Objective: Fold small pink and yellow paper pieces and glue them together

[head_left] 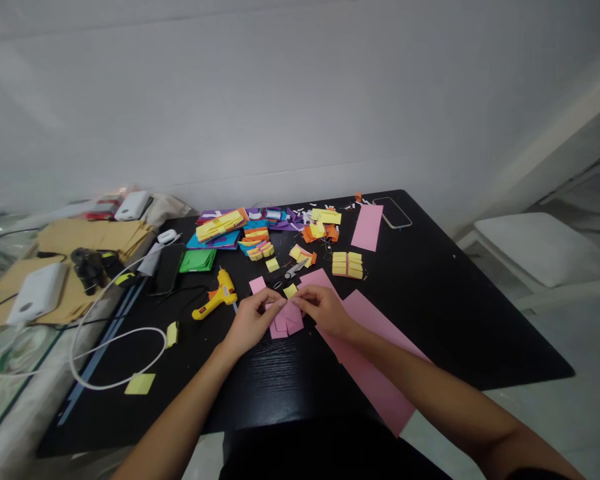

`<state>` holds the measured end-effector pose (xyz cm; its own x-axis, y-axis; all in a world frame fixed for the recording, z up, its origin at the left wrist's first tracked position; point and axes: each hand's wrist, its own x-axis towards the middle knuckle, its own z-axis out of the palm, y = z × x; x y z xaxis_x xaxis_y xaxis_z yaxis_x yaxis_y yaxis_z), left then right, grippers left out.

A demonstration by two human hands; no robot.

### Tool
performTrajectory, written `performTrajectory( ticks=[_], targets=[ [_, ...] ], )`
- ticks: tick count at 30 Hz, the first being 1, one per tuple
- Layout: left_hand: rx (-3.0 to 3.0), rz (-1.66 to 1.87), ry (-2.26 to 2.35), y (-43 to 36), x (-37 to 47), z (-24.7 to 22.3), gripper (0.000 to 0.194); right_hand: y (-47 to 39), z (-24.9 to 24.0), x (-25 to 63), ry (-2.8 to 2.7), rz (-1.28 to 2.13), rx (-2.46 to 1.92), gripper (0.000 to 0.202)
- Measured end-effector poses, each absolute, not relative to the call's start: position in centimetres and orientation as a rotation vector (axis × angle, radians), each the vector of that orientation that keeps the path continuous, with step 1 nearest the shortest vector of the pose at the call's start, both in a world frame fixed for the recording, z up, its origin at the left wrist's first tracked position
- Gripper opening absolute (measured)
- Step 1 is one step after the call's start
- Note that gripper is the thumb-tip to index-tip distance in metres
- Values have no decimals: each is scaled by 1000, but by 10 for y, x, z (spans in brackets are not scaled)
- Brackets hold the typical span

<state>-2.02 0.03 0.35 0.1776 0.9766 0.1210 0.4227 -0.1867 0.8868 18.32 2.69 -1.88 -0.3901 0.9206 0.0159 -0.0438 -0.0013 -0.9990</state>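
Note:
Small pink paper pieces (286,325) lie in a loose cluster at the near middle of the black table. Over them, my left hand (256,319) is closed, thumb and fingers pinching a pink paper piece. My right hand (325,309) pinches the same small pink paper from the other side, its fingertips close to the left ones. Just beyond the fingers sits a yellow paper square (290,291). Scissors (296,268) lie a little farther away. Large pink sheets (375,363) extend under my right forearm. Left of my left hand rests a yellow glue gun (220,295).
Banded yellow paper strips (347,265), folded green paper (198,260) and colourful paper stacks (223,225) lie toward the wall. A phone (167,269) is at the left, with a looping white cable (115,387). A clear phone case (393,212) lies far right.

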Motion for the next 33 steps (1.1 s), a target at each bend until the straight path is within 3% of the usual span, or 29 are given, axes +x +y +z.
performTrajectory(
  ticks=[19,28,33],
  targets=[
    [1470,953,1343,1,-22,1,41,30,-16,185,-1377,1521,-980,25],
    [1456,996,1407,0,-19,5,43,30,-21,182,-1341,1659,-905,36],
    [1350,998,1283,1,-19,6,50,31,-16,184,-1351,1600,-945,33]
  ],
)
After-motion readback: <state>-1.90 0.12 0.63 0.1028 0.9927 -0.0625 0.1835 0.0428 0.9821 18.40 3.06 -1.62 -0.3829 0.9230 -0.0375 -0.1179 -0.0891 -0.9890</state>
